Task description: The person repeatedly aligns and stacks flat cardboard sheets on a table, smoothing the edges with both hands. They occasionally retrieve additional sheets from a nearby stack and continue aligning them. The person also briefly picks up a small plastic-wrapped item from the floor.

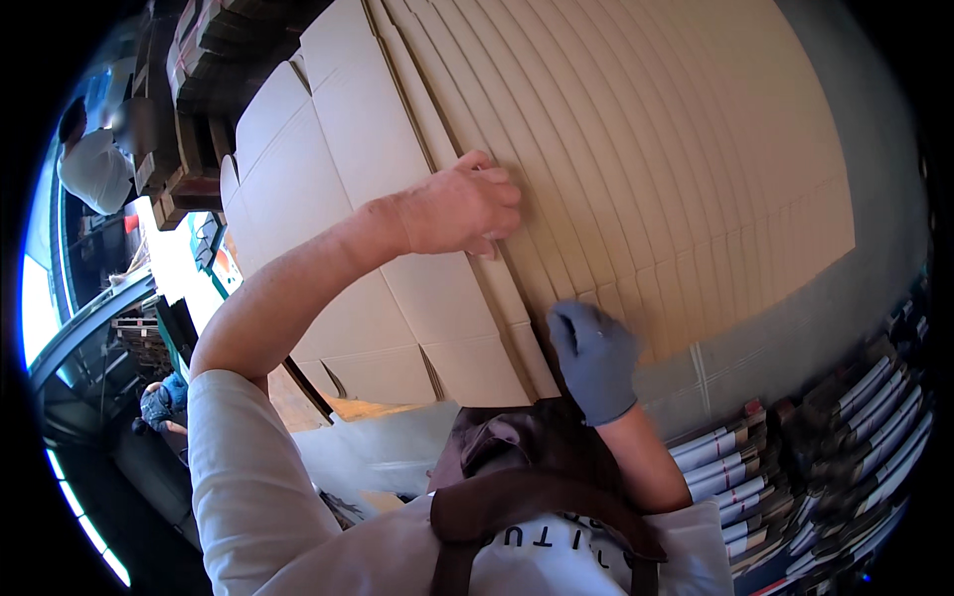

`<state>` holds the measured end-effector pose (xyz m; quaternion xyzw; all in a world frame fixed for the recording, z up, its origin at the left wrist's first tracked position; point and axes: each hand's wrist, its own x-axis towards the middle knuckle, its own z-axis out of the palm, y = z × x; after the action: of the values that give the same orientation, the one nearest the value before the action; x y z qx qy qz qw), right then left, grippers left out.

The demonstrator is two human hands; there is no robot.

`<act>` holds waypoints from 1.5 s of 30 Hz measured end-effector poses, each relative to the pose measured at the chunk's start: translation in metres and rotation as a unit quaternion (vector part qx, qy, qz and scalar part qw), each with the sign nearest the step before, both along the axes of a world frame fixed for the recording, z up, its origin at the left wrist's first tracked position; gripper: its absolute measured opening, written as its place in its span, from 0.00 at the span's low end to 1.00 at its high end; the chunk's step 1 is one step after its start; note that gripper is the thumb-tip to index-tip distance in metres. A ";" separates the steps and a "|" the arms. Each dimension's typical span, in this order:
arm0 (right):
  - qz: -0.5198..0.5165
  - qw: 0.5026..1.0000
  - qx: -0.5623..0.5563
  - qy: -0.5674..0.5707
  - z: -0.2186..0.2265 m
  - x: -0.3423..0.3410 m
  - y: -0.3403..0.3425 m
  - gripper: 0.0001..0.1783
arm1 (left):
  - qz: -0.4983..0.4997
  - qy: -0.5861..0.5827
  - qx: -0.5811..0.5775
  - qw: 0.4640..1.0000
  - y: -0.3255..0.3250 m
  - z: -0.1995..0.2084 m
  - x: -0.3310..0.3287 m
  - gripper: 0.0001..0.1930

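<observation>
Cardboard sheets [636,169]: lay overlapping.
Left hand [462,211]: was bare, curled at sheet edges.
Right hand [594,360]: was grey-gloved, fingers bent.
Either hand's pinch: I couldn't tell.

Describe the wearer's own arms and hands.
The left hand is bare, as is the left forearm below a short white sleeve. The right hand wears a grey glove that ends at the wrist, leaving the right forearm uncovered.
</observation>
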<state>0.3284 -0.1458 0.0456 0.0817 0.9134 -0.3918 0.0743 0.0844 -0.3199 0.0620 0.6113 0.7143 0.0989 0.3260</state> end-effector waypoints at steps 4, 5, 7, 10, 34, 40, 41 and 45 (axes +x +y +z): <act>0.043 0.991 0.031 -0.124 -0.003 0.039 -0.019 0.10 | 0.003 -0.025 0.010 1.000 0.003 -0.004 -0.004 0.15; 0.033 0.992 0.022 -0.124 -0.004 0.041 -0.019 0.10 | 0.005 -0.031 0.009 0.999 0.004 -0.005 -0.005 0.15; 0.012 0.993 0.003 -0.121 -0.006 0.041 -0.019 0.10 | 0.010 -0.039 0.005 0.999 0.004 -0.006 -0.005 0.15; 0.021 0.991 -0.006 -0.130 -0.006 0.043 -0.023 0.08 | 0.019 -0.042 -0.006 0.999 0.003 -0.005 -0.005 0.15; -0.001 0.994 0.080 -0.071 -0.010 0.032 -0.028 0.08 | 0.081 -0.014 0.048 0.995 -0.001 -0.014 0.003 0.14; -0.004 0.995 0.061 -0.073 -0.010 0.030 -0.026 0.08 | 0.092 -0.018 0.056 0.994 0.000 -0.013 0.003 0.15; -0.002 0.995 0.062 -0.073 -0.010 0.031 -0.027 0.08 | 0.101 -0.028 0.052 0.993 -0.001 -0.014 0.003 0.15; -0.006 0.997 0.047 -0.062 -0.010 0.029 -0.028 0.08 | 0.068 -0.007 0.093 0.993 -0.004 -0.016 0.002 0.16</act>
<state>0.3572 -0.1737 0.0353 0.1141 0.9239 -0.3433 0.1245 0.0863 -0.3237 0.0462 0.5881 0.7399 0.1909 0.2651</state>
